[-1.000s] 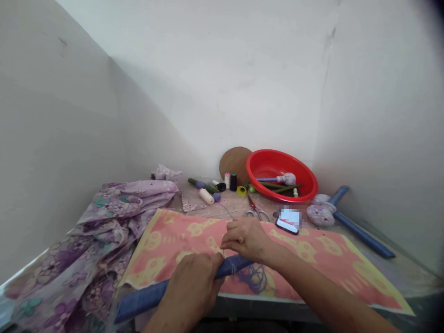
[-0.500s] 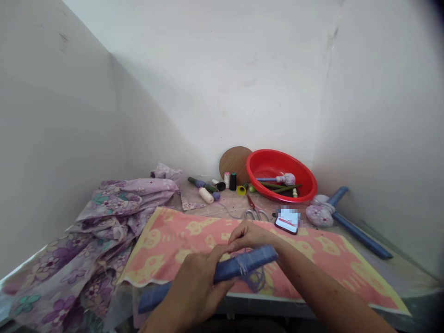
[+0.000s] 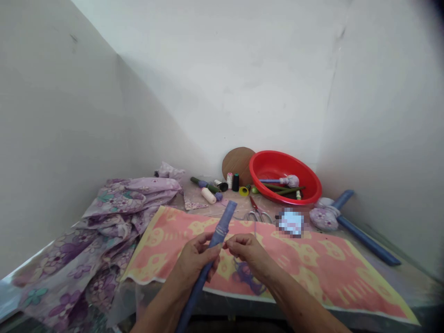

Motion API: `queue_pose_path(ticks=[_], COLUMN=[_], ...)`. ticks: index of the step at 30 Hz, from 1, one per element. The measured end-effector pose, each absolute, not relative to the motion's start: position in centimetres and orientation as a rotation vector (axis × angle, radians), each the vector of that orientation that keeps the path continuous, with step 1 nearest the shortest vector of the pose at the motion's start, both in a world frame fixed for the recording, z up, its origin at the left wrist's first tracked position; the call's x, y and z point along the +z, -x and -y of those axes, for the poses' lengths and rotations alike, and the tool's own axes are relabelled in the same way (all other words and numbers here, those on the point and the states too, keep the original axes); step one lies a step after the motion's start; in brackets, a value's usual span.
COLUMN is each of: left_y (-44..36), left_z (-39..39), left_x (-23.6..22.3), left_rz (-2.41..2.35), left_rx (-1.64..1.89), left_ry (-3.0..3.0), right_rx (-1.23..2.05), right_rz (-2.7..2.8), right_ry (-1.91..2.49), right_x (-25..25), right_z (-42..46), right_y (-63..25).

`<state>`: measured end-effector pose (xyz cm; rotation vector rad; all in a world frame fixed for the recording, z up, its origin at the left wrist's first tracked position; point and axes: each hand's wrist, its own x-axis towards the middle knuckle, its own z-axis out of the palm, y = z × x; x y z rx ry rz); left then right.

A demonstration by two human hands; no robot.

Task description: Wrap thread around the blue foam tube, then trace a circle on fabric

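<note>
My left hand grips a long blue cloth-covered rod, which stands tilted with its upper end pointing away from me. Pale thread is wound around the rod just above that hand. My right hand is close beside the rod, its fingertips pinched together on a thin thread. A tangle of purple thread lies beneath my hands on a pink and yellow patterned cloth.
Purple floral fabric is heaped at the left. Beyond the cloth lie scissors, thread spools and a blurred phone. A red basin holds sticks. Another blue rod lies at the right.
The blue rod has swung from lying across my body to a steep tilt, pointing away from me. My right hand has moved to its side, and my hands are now closer together.
</note>
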<state>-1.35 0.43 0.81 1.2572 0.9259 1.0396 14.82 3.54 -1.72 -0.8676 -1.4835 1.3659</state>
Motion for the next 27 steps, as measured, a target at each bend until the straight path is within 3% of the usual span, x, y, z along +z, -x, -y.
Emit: queue_pose_path(ticks=[10,21,27], left_y=[2.5,2.2,1.5], left_z=[-0.7,-1.3,-0.9], left_x=[0.0,-0.3,0.3], left_rz=[-0.808,-0.927,-1.27], left_rx=[0.991,1.023,1.031], left_ry=[-1.118,-1.367,-1.663], right_rx=[1.125,0.853,0.778], right_rz=[1.689,1.919,1.94], right_ry=[0.973,0.979,0.979], right_x=[0.0,1.7,1.3], right_z=[-2.2,-0.2,0.0], right_y=[-17.2,-16.5,-15.7])
